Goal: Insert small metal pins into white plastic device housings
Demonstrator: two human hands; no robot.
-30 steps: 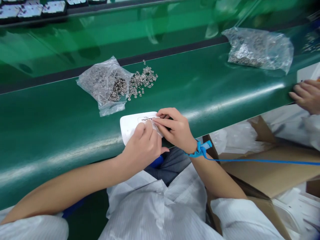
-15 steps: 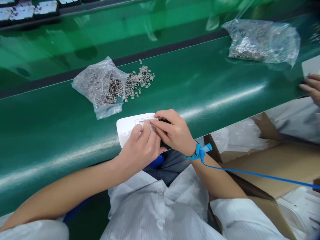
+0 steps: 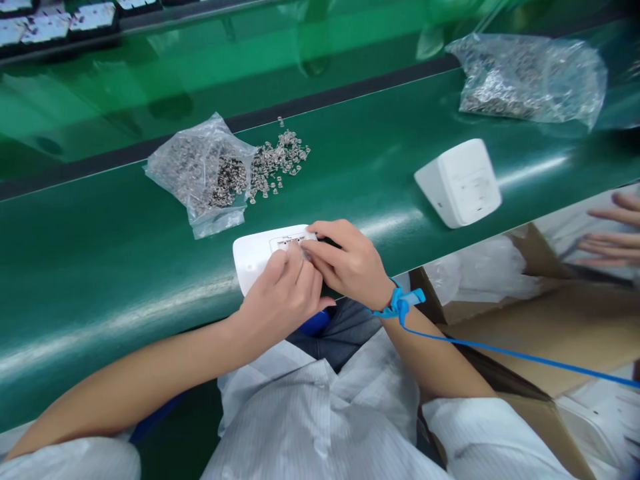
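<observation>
- risk, as i judge it: the white housing sits at the near edge of the green counter, partly overhanging toward the lap; a hard press from either hand could tip it off.
- risk: whatever small part is being seated in the recess is hidden under the fingertips; a slip could drop it into the lap or onto the counter unseen.
- risk: a second white housing lies on the counter to the right, apart from the first; a co-worker's hand is near it.
- left hand: fingers bunched together, tips pressed on the housing's recess; cannot tell if they pinch a part.
- right hand: fingers drawn close, tips meeting the left's at the recess, steadying the housing.
- open bag with spilled metal clips lies just behind, untouched.
</observation>
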